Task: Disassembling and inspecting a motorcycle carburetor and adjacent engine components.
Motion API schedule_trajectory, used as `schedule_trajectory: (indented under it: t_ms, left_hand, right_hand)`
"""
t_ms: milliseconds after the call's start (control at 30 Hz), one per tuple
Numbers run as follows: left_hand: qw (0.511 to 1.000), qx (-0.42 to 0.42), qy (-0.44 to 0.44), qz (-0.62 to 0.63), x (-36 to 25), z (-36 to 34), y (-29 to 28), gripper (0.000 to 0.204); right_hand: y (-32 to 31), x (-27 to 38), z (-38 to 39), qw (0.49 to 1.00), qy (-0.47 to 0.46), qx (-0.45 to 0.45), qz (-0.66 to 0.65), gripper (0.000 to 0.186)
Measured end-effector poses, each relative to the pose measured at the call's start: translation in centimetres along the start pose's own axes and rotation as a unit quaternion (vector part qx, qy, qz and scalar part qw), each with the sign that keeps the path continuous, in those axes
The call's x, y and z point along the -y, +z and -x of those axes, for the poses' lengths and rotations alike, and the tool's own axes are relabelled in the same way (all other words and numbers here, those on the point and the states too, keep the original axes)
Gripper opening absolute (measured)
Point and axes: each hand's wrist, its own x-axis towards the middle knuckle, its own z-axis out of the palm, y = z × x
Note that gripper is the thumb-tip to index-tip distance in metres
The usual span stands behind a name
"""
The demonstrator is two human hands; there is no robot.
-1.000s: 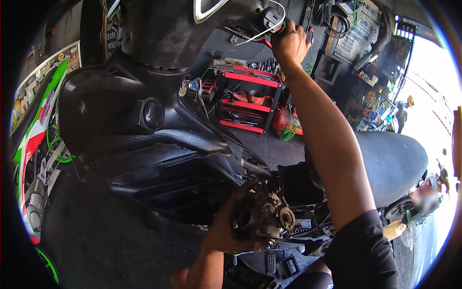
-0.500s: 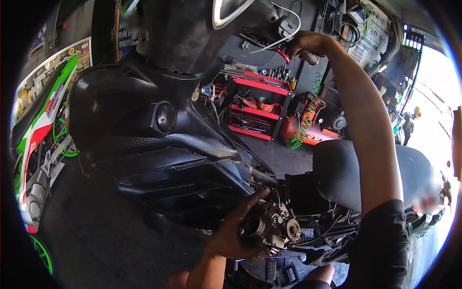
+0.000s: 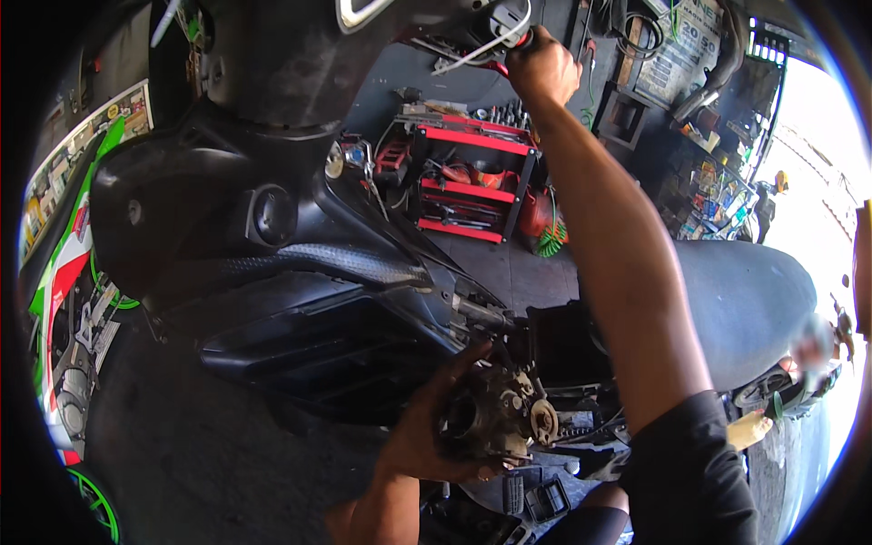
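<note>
My left hand (image 3: 413, 440) is wrapped around a grimy metal throttle body (image 3: 498, 409), fingers over its far side and thumb beneath. Its dark round bore faces left, and a small brass-coloured pulley wheel (image 3: 543, 421) sits on its right side. Up at the handlebar, my right hand (image 3: 545, 71) closes over the throttle grip, which it mostly hides. Beside that hand are the switch housing (image 3: 507, 20), a white cable (image 3: 486, 50) and a red lever (image 3: 495, 68). The black motorcycle (image 3: 300, 236) fills the middle, with its seat (image 3: 745, 309) to the right.
A red and black tool cart (image 3: 477, 177) stands behind the motorcycle, with a red compressor (image 3: 538, 218) and green coiled hose (image 3: 551, 239) beside it. A green, white and red motorcycle (image 3: 68, 263) is at far left. Shelved goods (image 3: 713, 195) line the right wall.
My right hand has shifted from beside the lever, with the grip's end showing, to wrapping over the grip. My left hand still holds the throttle body. The whole view has shifted somewhat.
</note>
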Motion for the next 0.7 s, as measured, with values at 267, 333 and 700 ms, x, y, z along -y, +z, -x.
schedule_trajectory:
  t_ms: [267,333,700]
  left_hand:
    - [1.000,0.002,-0.003,0.021,-0.2,0.1,0.3,0.122]
    - [1.000,-0.010,0.000,-0.001,-0.6,0.6,0.0,0.123]
    - [0.996,0.035,0.018,-0.081,-0.1,0.4,-0.5,0.124]
  right_hand:
    - [0.0,0.0,0.4,0.998,-0.021,-0.048,0.033,0.037]
    - [-0.4,0.9,0.8,0.998,-0.044,-0.029,0.041,0.052]
    - [-4.3,-2.2,-7.8,0.846,-0.149,0.498,-0.118,0.038]
